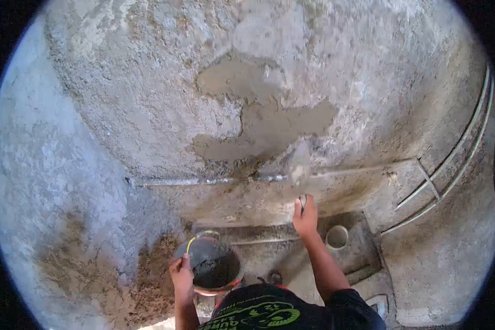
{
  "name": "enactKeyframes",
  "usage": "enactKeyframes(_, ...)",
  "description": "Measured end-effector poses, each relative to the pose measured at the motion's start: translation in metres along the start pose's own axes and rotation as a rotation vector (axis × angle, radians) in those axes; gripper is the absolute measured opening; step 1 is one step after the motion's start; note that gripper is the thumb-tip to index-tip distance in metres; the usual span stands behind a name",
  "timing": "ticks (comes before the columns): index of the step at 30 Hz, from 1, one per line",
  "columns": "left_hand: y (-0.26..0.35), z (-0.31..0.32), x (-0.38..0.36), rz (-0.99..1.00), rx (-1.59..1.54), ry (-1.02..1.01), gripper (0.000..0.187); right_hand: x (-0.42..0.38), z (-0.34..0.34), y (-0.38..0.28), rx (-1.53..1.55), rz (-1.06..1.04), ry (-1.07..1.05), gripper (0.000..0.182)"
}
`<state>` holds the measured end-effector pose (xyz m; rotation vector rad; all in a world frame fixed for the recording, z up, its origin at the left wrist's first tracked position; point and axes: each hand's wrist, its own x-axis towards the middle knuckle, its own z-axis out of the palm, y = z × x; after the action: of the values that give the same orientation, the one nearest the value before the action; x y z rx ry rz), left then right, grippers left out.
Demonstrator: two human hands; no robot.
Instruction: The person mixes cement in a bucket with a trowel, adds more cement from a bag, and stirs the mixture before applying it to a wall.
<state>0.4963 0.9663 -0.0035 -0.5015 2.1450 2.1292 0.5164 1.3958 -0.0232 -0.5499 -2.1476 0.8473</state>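
Observation:
My left hand is closed at the left rim of a round bucket, pinching a thin yellow strip there. Dark grey wet mortar lies inside the bucket. Further right and higher, my right hand is wrapped round the handle of a tool. The tool's blade is smeared by motion in front of the wall, near a horizontal pipe. Above the pipe, an irregular patch of darker, wet mortar covers part of the rough wall.
Two long thin pipes curve along the right side, joined by a short crosspiece. A round pipe opening stands right of my right forearm, by a recessed floor area. Loose brown rubble is heaped left of the bucket.

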Motion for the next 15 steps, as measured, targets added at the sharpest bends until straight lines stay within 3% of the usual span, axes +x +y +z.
enactKeyframes(1,0.007,0.004,-0.002,-0.017,0.026,0.005,0.036,-0.02,-0.01,0.0,0.192,0.13,-0.091,0.041)
enactKeyframes(2,0.013,0.012,-0.004,-0.036,0.034,-0.005,0.036,-0.036,-0.018,0.001,0.186,0.168,-0.107,0.041)
enactKeyframes(4,0.013,0.017,-0.009,-0.09,0.082,-0.026,0.037,-0.062,-0.046,-0.007,1.031,0.623,-0.33,0.038)
enactKeyframes(5,0.009,0.02,-0.004,-0.063,0.094,-0.066,0.041,-0.066,-0.071,-0.023,1.293,0.772,-0.45,0.039)
enactKeyframes(6,0.006,0.025,-0.002,-0.036,0.103,-0.109,0.045,-0.072,-0.081,-0.02,1.287,0.808,-0.425,0.039)
enactKeyframes(8,0.005,0.038,-0.002,-0.061,0.103,-0.085,0.045,-0.083,-0.097,-0.012,1.802,0.79,-0.674,0.042)
enactKeyframes(14,0.01,0.063,0.002,-0.058,0.097,-0.179,0.043,-0.097,-0.1,-0.001,1.885,1.021,-0.783,0.057)
enactKeyframes(15,0.012,0.069,0.002,-0.05,0.098,-0.206,0.043,-0.099,-0.1,0.0,1.713,1.017,-0.808,0.054)
